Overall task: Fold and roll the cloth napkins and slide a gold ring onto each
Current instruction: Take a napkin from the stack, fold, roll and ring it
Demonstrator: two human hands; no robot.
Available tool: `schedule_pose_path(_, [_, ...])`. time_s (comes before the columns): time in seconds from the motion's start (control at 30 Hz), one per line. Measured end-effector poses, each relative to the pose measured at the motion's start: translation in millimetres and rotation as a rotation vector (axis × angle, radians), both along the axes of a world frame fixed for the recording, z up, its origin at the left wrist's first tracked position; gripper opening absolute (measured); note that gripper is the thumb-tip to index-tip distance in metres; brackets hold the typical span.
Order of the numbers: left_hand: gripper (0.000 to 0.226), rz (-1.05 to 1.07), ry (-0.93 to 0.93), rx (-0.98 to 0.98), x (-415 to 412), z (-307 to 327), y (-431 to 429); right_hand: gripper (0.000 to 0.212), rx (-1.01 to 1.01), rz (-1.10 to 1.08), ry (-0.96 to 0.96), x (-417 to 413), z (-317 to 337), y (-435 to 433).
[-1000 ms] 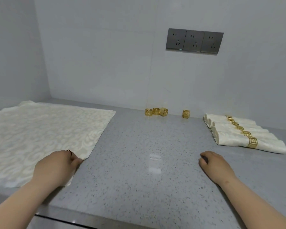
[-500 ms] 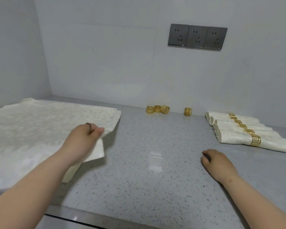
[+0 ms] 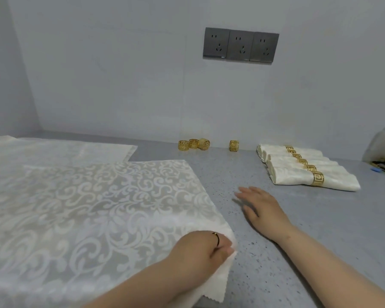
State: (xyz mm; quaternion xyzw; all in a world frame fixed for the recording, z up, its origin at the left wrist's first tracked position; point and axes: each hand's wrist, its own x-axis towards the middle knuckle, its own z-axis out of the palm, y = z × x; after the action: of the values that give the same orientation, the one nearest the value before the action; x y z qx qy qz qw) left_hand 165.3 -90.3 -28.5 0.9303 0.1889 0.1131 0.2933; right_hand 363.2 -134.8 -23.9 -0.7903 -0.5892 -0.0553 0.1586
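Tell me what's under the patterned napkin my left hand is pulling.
The patterned napkin, gripped at its corner by the left hand, overlaps a stack of flat napkins that shows behind it. How many lie beneath, and the counter under them, is covered.

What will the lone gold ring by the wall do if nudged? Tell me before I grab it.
The lone gold napkin ring probably rolls easily if nudged: it looks round. Its openwork band suggests it is light, so likely to skid on the smooth speckled countertop. It looks rigid, so a pinch should hold.
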Motion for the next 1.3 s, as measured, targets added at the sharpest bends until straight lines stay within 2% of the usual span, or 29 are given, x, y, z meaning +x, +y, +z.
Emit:
schedule_pose_path(0.07, [0.034, -0.005, -0.018, 0.021, 0, -1, 3, 0.065, -0.022, 0.184, 0.047, -15, -2, 2])
schedule_pose_path(0.1, [0.032, -0.007, -0.044, 0.020, -1, -3, 5, 0.066, -0.046, 0.227, 0.080, -21, -5, 3])
schedule_pose_path(0.2, [0.027, -0.028, -0.050, -0.059, -4, -3, 8, 0.046, -0.147, 0.235, 0.158, -30, -6, 4])
schedule_pose_path(0.23, [0.024, -0.038, -0.036, -0.107, -6, -1, 8, 0.053, -0.172, 0.248, 0.146, -30, -5, 3])
schedule_pose_path(0.3, [0.020, -0.066, -0.022, -0.157, -10, 2, 10, 0.100, -0.185, 0.298, 0.054, -27, -6, 4])
schedule_pose_path(0.33, [0.020, -0.059, -0.033, -0.151, -14, 5, 12, 0.115, -0.208, 0.287, 0.030, -26, -5, 5])
schedule_pose_path(0.37, [0.021, -0.031, -0.039, -0.114, -18, 9, 17, 0.120, -0.216, 0.261, 0.008, -23, -5, 6])
schedule_pose_path(0.4, [0.030, 0.018, -0.035, -0.034, -25, 11, 24, 0.120, -0.224, 0.228, -0.022, -21, -4, 6])
schedule_pose_path(0.5, [0.108, 0.160, 0.150, 0.297, -51, 14, 53, 0.100, -0.221, 0.136, -0.106, -14, 2, 3])
schedule_pose_path(0.53, [0.128, 0.223, 0.252, 0.346, -63, 17, 61, 0.098, -0.225, 0.105, -0.117, -10, 3, 1])
schedule_pose_path(0.6, [0.149, 0.333, 0.411, 0.339, -84, 18, 74, 0.092, -0.253, 0.064, -0.132, -4, 6, -2])
schedule_pose_path(0.63, [0.149, 0.365, 0.475, 0.305, -93, 18, 78, 0.086, -0.273, 0.040, -0.135, 0, 7, -4])
schedule_pose_path(0.73, [0.121, 0.396, 0.553, 0.244, -105, 16, 82, 0.055, -0.318, -0.024, -0.125, 10, 10, -11])
schedule_pose_path(0.77, [0.128, 0.387, 0.575, 0.221, -104, 17, 83, 0.056, -0.327, -0.030, -0.117, 12, 12, -15])
schedule_pose_path(0.8, [0.141, 0.358, 0.604, 0.207, -101, 18, 84, 0.076, -0.311, -0.021, -0.111, 15, 12, -18])
schedule_pose_path(0.83, [0.150, 0.329, 0.632, 0.207, -97, 18, 85, 0.107, -0.308, -0.019, -0.103, 17, 13, -23])
schedule_pose_path(0.87, [0.151, 0.311, 0.643, 0.203, -91, 18, 89, 0.131, -0.321, -0.045, -0.110, 21, 15, -27])
schedule_pose_path(0.9, [0.144, 0.295, 0.648, 0.195, -85, 18, 92, 0.142, -0.311, -0.071, -0.109, 24, 14, -32])
schedule_pose_path(0.97, [0.106, 0.270, 0.639, 0.224, -68, 17, 101, 0.142, -0.300, -0.096, -0.102, 29, 13, -43])
schedule_pose_path(1.0, [0.095, 0.256, 0.643, 0.241, -58, 17, 106, 0.134, -0.310, -0.100, -0.100, 30, 13, -49])
schedule_pose_path(1.07, [0.108, 0.200, 0.657, 0.252, -41, 15, 119, 0.112, -0.320, -0.114, -0.084, 32, 14, -60])
schedule_pose_path(1.1, [0.107, 0.179, 0.662, 0.261, -34, 15, 124, 0.116, -0.314, -0.131, -0.068, 33, 14, -66])
schedule_pose_path(1.17, [0.079, 0.161, 0.634, 0.277, -22, 13, 128, 0.141, -0.349, -0.139, -0.084, 31, 17, -76])
schedule_pose_path(1.23, [0.070, 0.154, 0.593, 0.296, -13, 12, 130, 0.139, -0.282, -0.077, -0.055, 20, 19, -85])
schedule_pose_path(1.3, [0.072, 0.166, 0.553, 0.306, -8, 12, 131, 0.124, -0.272, 0.061, -0.024, 1, 26, -88])
